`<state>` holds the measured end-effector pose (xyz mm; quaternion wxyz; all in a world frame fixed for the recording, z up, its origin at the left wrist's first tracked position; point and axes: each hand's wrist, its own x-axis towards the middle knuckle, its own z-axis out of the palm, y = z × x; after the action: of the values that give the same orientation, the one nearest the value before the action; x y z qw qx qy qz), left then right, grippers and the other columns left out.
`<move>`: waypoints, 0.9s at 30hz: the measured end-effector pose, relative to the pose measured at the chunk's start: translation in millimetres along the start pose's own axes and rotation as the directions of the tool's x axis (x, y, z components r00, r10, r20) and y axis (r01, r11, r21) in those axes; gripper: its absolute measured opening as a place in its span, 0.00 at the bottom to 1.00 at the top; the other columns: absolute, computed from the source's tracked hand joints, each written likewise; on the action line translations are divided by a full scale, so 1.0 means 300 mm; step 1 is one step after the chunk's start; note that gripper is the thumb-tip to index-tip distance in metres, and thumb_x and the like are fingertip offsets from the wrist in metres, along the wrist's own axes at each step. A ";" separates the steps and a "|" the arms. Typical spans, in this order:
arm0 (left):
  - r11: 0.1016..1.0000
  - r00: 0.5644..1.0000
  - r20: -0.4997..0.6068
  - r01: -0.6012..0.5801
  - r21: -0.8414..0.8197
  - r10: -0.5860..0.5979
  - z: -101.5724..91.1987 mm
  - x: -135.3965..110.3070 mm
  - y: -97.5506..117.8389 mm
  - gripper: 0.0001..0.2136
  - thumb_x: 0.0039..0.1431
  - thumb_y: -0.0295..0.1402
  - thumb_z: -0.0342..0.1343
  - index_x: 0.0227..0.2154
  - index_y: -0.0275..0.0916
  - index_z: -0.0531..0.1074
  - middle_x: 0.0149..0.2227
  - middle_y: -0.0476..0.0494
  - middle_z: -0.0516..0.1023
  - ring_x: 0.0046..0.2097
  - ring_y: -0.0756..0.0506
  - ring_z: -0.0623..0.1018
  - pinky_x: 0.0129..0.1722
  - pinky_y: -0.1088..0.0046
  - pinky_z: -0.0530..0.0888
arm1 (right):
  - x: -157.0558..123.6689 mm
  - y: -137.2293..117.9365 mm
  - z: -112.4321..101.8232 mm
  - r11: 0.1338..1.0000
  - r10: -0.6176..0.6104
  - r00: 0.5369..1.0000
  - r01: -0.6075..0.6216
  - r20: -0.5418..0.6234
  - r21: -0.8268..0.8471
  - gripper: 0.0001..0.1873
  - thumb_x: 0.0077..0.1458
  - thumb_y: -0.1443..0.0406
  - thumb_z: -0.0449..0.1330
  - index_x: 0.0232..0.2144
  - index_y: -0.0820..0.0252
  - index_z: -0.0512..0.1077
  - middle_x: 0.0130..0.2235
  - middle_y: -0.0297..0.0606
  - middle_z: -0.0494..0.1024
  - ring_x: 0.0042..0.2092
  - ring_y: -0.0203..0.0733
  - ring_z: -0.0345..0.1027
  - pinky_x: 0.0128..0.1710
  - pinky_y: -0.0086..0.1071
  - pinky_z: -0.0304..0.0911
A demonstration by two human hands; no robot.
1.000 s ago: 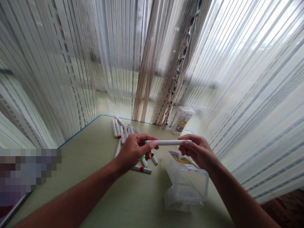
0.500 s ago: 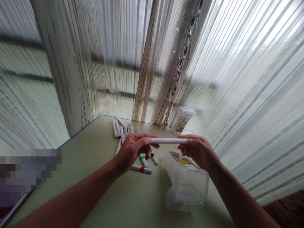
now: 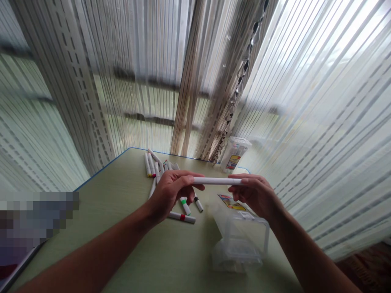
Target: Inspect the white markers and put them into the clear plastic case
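A white marker (image 3: 215, 181) is held level above the table, one end in each hand. My left hand (image 3: 175, 188) pinches its left end between thumb and fingers. On its right end, my right hand (image 3: 255, 190) is closed in a similar pinch. Behind and below my left hand lie several loose white markers, among them one with a red band (image 3: 182, 217), one with a green band (image 3: 185, 206) and one with a black band (image 3: 198, 203). A clear plastic case (image 3: 236, 254) with its lid open lies below my right hand.
A second clear container (image 3: 235, 155) with a label stands upright at the table's far edge. The green table (image 3: 122, 228) has a blue rim. String curtains (image 3: 146, 49) hang behind it. A blurred-out patch covers the lower left corner.
The curtain strands have swayed, and the beaded string has shifted a little to the right. Both hands and the marker stay almost where they were.
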<state>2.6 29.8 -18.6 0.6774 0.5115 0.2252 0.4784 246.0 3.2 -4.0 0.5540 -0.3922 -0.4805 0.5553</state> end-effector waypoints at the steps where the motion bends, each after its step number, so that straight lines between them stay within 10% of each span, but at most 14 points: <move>1: 1.000 1.000 -0.008 0.003 0.026 -0.003 0.002 -0.001 0.001 0.12 0.55 0.32 0.60 0.38 0.28 0.80 0.30 0.37 0.82 0.21 0.52 0.73 0.20 0.77 0.69 | 0.001 0.004 -0.002 1.000 -0.009 1.000 0.009 0.005 -0.008 0.11 0.44 0.64 0.66 0.32 0.63 0.83 0.24 0.45 0.82 0.21 0.40 0.72 0.17 0.28 0.56; 27: 0.969 0.998 -0.051 -0.018 0.246 0.031 0.000 0.009 -0.020 0.14 0.52 0.37 0.67 0.37 0.30 0.80 0.27 0.42 0.80 0.20 0.54 0.70 0.18 0.80 0.69 | 0.011 0.037 -0.016 0.995 -0.075 0.996 0.078 0.044 -0.063 0.10 0.46 0.63 0.73 0.32 0.62 0.82 0.22 0.39 0.80 0.20 0.30 0.68 0.19 0.23 0.57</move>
<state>6.4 32.1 -23.7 0.5967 0.5809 0.2946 0.4688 247.9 7.7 -15.5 0.5517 -0.3796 -0.5245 0.5257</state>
